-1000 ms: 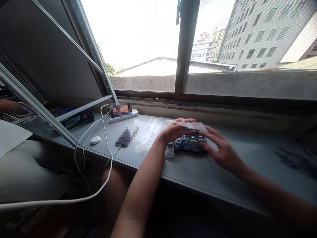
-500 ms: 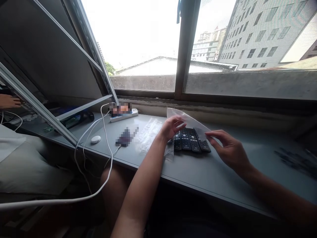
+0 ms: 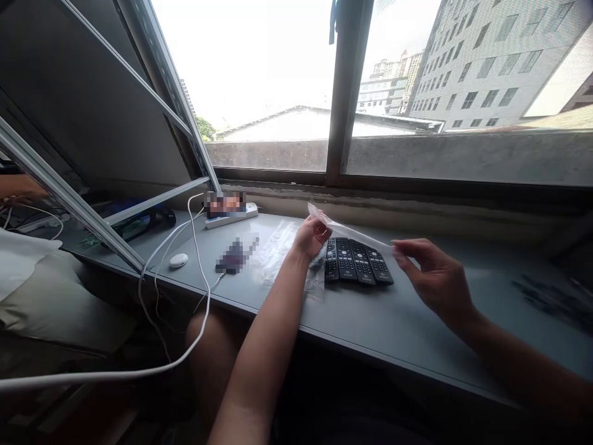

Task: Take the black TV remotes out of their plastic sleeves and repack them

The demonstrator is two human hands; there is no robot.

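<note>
My left hand [image 3: 311,237] pinches one end of a clear plastic bag [image 3: 348,232], and my right hand [image 3: 433,278] pinches the other end. The bag is stretched flat between them, just above several black remote controls [image 3: 357,262] that lie side by side on the grey table [image 3: 398,321]. More clear plastic bags [image 3: 280,250] lie on the table to the left of my left hand.
A white power strip [image 3: 231,214] with white cables [image 3: 197,247] sits near the window sill. A small white round object [image 3: 178,260] and a blurred dark item [image 3: 235,258] lie left of the bags. Another person's hand [image 3: 21,188] works at far left. Dark items [image 3: 551,296] lie at right.
Both hands lifted the clear bag off the remotes and drew apart, pulling it taut. My right hand moved right and up, my left hand shifted left to the bag's end.
</note>
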